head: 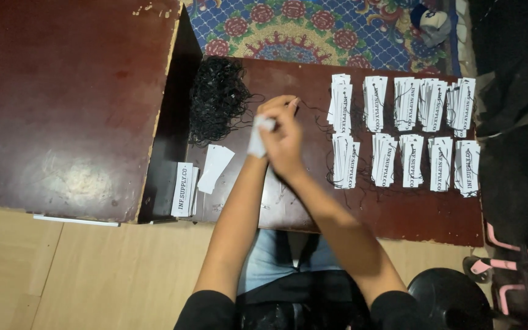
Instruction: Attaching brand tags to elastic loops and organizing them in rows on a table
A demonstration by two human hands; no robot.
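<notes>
My two hands meet over the middle of a low dark brown table (410, 217). My left hand (266, 110) holds a small white paper tag (256, 142) and is mostly hidden behind it and my other hand. My right hand (283, 139) crosses in front and pinches a thin black string (305, 105) near the tag's top. A tangled heap of black strings (217, 98) lies just left of my hands. To the right, finished white tags with strings lie in two rows of stacks (406, 101) (406, 160).
Loose white tags (184, 189) (216, 166) lie at the table's left edge. A bigger worn brown table (62, 104) adjoins on the left. Beyond are a patterned rug (313, 27) and a cap (432, 21). A black round seat (450, 299) and a pink frame (508, 266) sit lower right.
</notes>
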